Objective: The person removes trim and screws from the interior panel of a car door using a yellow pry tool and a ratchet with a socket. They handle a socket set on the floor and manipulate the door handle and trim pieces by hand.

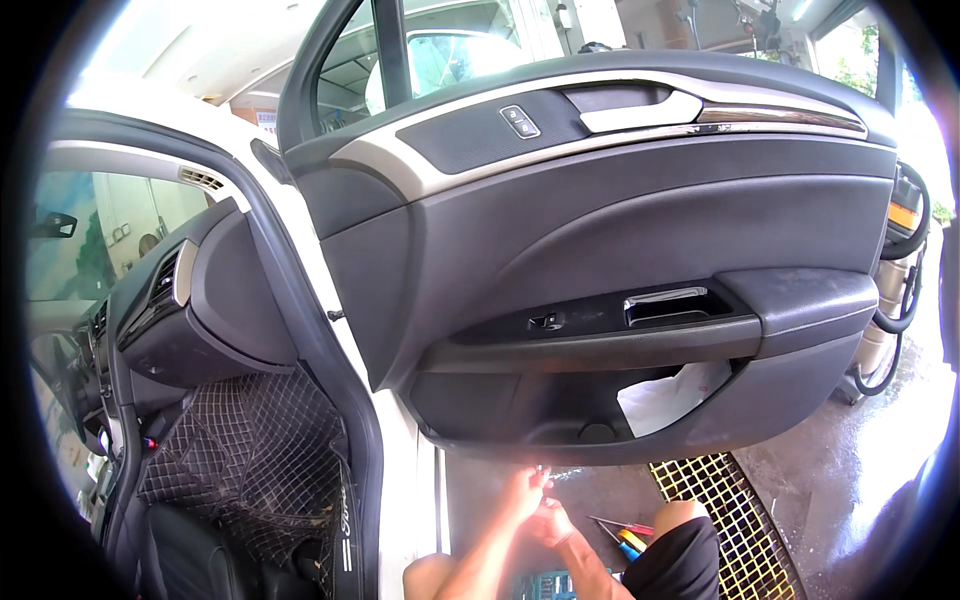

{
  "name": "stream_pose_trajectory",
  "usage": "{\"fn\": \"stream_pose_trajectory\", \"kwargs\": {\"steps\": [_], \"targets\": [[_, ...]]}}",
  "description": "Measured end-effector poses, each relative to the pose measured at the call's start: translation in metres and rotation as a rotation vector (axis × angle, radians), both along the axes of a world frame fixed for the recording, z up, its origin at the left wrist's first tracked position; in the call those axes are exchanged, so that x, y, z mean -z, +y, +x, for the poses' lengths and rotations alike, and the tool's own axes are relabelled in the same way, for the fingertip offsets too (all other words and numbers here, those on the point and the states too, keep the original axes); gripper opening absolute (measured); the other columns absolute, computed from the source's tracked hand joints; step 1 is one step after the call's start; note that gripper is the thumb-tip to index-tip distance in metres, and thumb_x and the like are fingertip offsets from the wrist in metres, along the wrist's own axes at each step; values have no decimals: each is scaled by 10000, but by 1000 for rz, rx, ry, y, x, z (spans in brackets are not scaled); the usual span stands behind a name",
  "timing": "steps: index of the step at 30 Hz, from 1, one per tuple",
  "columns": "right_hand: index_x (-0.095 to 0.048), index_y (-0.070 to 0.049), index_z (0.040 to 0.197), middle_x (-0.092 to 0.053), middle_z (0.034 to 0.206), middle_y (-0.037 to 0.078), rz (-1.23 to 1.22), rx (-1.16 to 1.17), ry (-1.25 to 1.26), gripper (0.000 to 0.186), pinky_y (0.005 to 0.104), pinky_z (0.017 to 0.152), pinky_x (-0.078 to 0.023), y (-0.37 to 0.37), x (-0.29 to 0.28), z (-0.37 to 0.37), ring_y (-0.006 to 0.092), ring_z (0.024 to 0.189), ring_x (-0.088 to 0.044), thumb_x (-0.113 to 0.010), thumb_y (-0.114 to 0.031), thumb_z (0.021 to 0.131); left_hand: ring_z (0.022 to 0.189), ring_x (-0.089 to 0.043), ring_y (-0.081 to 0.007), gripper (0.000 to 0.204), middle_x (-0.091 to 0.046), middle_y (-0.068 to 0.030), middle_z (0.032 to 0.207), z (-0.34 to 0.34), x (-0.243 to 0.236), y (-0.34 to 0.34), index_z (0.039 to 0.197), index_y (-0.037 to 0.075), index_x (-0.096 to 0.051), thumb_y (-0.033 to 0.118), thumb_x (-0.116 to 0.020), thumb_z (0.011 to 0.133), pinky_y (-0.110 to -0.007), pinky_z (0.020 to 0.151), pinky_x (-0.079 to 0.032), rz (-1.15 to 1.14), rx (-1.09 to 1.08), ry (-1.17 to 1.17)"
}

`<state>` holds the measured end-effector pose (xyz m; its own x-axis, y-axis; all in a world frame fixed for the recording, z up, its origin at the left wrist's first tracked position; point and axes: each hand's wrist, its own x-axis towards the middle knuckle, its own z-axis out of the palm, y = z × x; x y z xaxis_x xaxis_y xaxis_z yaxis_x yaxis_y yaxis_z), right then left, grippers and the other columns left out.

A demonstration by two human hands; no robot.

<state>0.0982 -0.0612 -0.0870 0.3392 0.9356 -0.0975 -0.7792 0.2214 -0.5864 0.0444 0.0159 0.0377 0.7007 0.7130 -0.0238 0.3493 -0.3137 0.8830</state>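
Below the lower edge of an open car door's dark trim panel [640, 235], my hands are close together. My left hand [520, 494] is closed, with a small shiny spot at its fingertips that is too small to name. Just beneath and to the right, my right hand [549, 522] is also closed, its fingers near or touching the left; what it holds, if anything, is hidden. Crumpled white paper [672, 400] lies in the door pocket. On the floor right of my hands are a red-handled tool [635, 527] and a tool with a blue and yellow handle [630, 545].
A teal tool case [545, 586] with small pieces sits below my hands, between my knees. Yellow floor grating [745, 525] runs to the right. The white door sill [405, 480] and quilted floor mat [250, 440] are at left. A vacuum-like machine with hoses [893, 300] stands far right.
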Motion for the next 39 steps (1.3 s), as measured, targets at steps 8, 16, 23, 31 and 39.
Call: {"fn": "stream_pose_trajectory", "kwargs": {"steps": [8, 16, 23, 31, 39], "targets": [[-684, -25, 1094, -739, 892, 213, -652, 549, -851, 366, 428, 781, -554, 0, -58, -35, 358, 883, -733, -699, -314, 870, 784, -719, -163, 256, -748, -100, 875, 9, 0, -3, 1056, -13, -706, 216, -600, 1017, -331, 709, -566, -52, -75, -57], [-677, 0, 996, -690, 790, 72, -139, 97, -104, 328, 333, 519, -468, -16, -6, -2, 211, 607, -623, -679, -316, 906, 785, -730, -164, 234, -745, -96, 873, 16, 1, -1, 1054, -8, -705, 203, -613, 1013, -307, 656, -584, -107, -55, -61], [-626, 3, 940, -696, 795, 166, -392, 538, -754, 302, 445, 591, -534, 10, 10, -14, 338, 648, -678, -660, -296, 927, 816, -727, -158, 190, -760, -91, 880, 21, 0, 3, 1048, 11, -730, 175, -684, 962, -305, 723, -555, -27, 21, -271], [-603, 5, 1182, -718, 942, 179, -571, 300, -732, 393, 460, 798, -544, -11, -40, -22, 328, 955, -703, -641, -312, 953, 792, -727, -162, 217, -767, -109, 859, 18, 12, 9, 982, -22, -762, 172, -765, 886, -311, 708, -557, -128, -199, -250], [-565, 5, 1245, -688, 1084, 178, -373, 11, -643, 422, 477, 834, -548, -40, -69, -4, 324, 1052, -682, -627, -320, 983, 790, -707, -159, 223, -764, -114, 872, 15, 8, 6, 998, -30, -759, 177, -719, 927, -313, 713, -548, -231, -197, -281]]}}
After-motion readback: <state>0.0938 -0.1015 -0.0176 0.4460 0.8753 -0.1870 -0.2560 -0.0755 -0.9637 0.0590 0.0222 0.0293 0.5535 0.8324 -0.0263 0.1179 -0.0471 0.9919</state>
